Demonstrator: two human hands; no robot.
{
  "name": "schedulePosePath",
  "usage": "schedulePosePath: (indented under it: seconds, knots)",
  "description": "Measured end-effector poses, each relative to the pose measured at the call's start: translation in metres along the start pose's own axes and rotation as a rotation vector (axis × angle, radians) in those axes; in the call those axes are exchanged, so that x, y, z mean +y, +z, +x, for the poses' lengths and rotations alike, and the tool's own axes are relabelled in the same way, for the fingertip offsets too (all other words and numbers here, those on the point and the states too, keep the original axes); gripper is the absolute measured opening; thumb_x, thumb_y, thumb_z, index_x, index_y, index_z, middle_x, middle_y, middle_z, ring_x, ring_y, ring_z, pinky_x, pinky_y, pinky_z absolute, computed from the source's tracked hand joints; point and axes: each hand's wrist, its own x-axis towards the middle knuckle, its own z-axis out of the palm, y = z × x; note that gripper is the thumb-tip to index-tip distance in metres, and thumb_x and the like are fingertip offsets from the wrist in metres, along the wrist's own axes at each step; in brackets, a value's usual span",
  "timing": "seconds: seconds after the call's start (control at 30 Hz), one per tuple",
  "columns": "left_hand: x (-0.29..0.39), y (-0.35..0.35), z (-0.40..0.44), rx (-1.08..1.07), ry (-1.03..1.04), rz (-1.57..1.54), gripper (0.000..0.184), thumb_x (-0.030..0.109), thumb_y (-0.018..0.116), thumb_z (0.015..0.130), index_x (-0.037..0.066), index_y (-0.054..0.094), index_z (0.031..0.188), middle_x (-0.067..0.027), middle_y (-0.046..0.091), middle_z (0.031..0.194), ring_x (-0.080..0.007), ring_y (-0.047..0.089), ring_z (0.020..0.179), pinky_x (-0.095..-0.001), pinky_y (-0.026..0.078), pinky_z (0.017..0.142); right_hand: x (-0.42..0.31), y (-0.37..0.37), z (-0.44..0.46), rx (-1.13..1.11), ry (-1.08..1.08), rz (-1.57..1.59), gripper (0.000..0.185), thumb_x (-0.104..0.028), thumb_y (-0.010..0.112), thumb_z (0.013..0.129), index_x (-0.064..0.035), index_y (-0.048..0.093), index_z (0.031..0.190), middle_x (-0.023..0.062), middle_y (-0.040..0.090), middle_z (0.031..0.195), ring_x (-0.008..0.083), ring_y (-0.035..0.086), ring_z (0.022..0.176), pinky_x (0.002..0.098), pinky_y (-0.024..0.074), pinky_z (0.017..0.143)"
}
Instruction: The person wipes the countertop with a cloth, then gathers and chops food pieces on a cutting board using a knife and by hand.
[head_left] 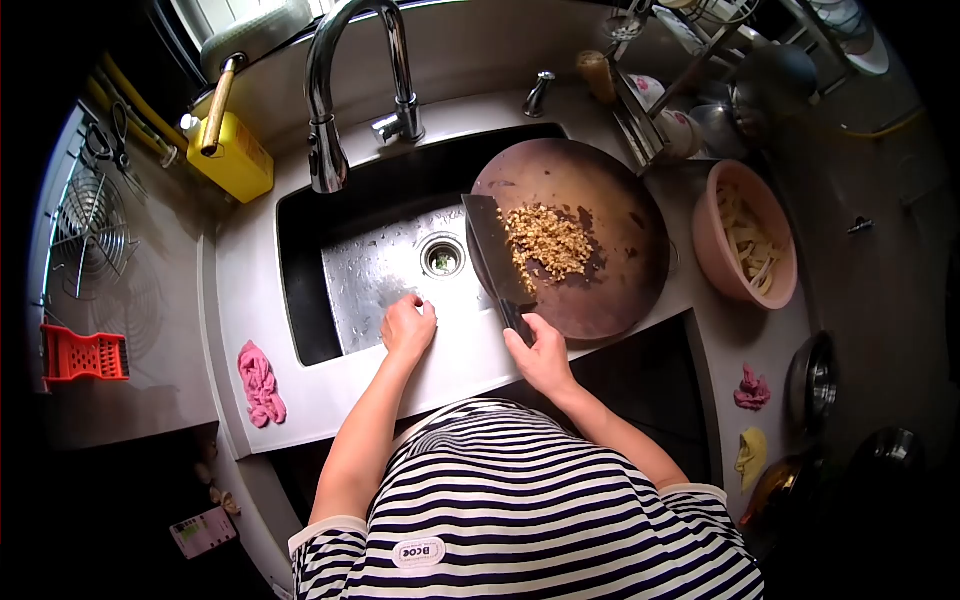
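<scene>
The right hand [542,357] is clasping the black handle [517,323] of a cleaver [489,245], fingers wrapping round it at the front left edge of a round chopping board [628,225]. The cleaver's long axis is running away from that hand and slightly left, its broad blade lying along the board's left edge. A heap of finely chopped tan food [548,243] is sitting near the board's middle, just right of the blade (a few bits seem to be touching it, though the contact is hard to make out). From the grip, then, the heap is lying ahead and a little to the right, the right hand being clearly nearer. The left hand [408,326] is curling its fingers at the sink's [362,298] front edge, well apart from the heap; whether it is holding anything, I cannot tell. Beyond the board's right edge, a pink bowl [713,245] of pale cut pieces [748,245] is standing on the counter [300,400].
</scene>
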Motion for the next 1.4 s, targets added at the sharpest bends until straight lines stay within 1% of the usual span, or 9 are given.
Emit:
schedulePosePath:
  seconds: [0.13,0.3,0.37,0.5,0.67,0.87,1.17,1.3,1.4]
  knots:
    - [-0.002,-0.003,-0.002,0.003,0.039,-0.021,0.031,0.03,0.058,0.079,0.005,0.068,0.093,-0.0212,0.067,0.088,-0.0377,0.064,0.086,-0.0448,0.05,0.08,0.004,0.006,0.006,0.057,0.043,0.025,0.034,-0.026,0.068,0.078,0.0025,0.061,0.094,0.0106,0.061,0.066,0.017,0.058,0.057,0.0315,0.0465,0.058]
    - [-0.008,0.003,0.0,0.018,0.069,-0.038,0.031,0.03,0.059,0.078,0.005,0.069,0.092,-0.0221,0.067,0.087,-0.0376,0.065,0.085,-0.0444,0.05,0.079,-0.008,-0.014,0.011,-0.029,0.16,0.324,0.019,-0.018,0.061,0.088,-0.002,0.056,0.079,-0.0012,0.055,0.059,0.0042,0.047,0.046,0.0211,0.0355,0.04]
    - [-0.009,0.002,-0.002,0.02,0.064,-0.046,0.031,0.03,0.059,0.078,0.005,0.069,0.092,-0.0221,0.067,0.087,-0.0374,0.065,0.085,-0.0442,0.05,0.079,-0.007,-0.025,0.012,-0.016,0.189,0.401,0.018,-0.017,0.061,0.089,-0.0029,0.055,0.079,-0.0008,0.055,0.059,0.0042,0.046,0.046,0.0208,0.0371,0.041]
    - [-0.011,0.004,-0.004,0.048,0.062,-0.056,0.031,0.03,0.06,0.078,0.004,0.069,0.093,-0.022,0.067,0.088,-0.0373,0.065,0.085,-0.0439,0.05,0.08,-0.021,-0.062,0.01,-0.067,0.416,0.578,0.022,-0.02,0.053,0.092,-0.0011,0.058,0.1,0.0021,0.055,0.062,0.0076,0.046,0.044,0.0198,0.0368,0.04]
    - [-0.017,0.009,-0.004,0.092,0.075,-0.086,0.03,0.03,0.061,0.078,0.004,0.068,0.092,-0.0163,0.067,0.078,-0.0336,0.065,0.078,-0.0431,0.05,0.073,-0.012,-0.11,0.012,-0.238,0.405,0.764,0.026,-0.023,0.056,0.092,-0.0002,0.058,0.105,0.0022,0.052,0.062,0.0059,0.046,0.042,0.0183,0.0365,0.037]
    - [-0.012,0.011,-0.011,0.192,0.092,-0.107,0.026,0.03,0.059,0.08,0.007,0.068,0.088,-0.0138,0.065,0.073,-0.0322,0.063,0.072,-0.042,0.049,0.069,-0.025,-0.108,0.017,-0.314,0.336,0.418,0.018,-0.02,0.059,0.09,-0.0041,0.059,0.098,-0.0008,0.053,0.061,0.0052,0.045,0.044,0.0194,0.0339,0.038]
    - [-0.005,0.008,-0.013,0.244,0.067,0.027,0.024,0.03,0.057,0.081,0.008,0.067,0.08,-0.0191,0.066,0.08,-0.0376,0.063,0.078,-0.0456,0.05,0.071,-0.027,-0.087,0.029,-0.44,0.437,0.525,0.02,-0.022,0.058,0.091,-0.0086,0.051,0.078,-0.001,0.052,0.061,0.0048,0.045,0.044,0.0196,0.0332,0.038]
    - [-0.012,0.018,-0.011,0.327,0.113,0.016,0.022,0.029,0.059,0.082,0.008,0.067,0.08,-0.0148,0.064,0.071,-0.0339,0.063,0.07,-0.0424,0.05,0.066,-0.018,-0.119,0.031,-0.39,0.55,0.764,0.019,-0.021,0.055,0.093,-0.004,0.058,0.099,0.0005,0.052,0.062,0.0058,0.045,0.044,0.0186,0.0336,0.037]
    - [-0.015,0.023,-0.012,0.396,0.122,-0.106,0.019,0.025,0.06,0.082,0.008,0.067,0.079,-0.0111,0.064,0.069,-0.0308,0.062,0.067,-0.0402,0.049,0.064,-0.014,-0.147,0.036,-0.413,0.443,0.672,0.02,-0.021,0.056,0.093,-0.0033,0.057,0.102,0.0009,0.052,0.063,0.0056,0.045,0.044,0.0181,0.0341,0.037]
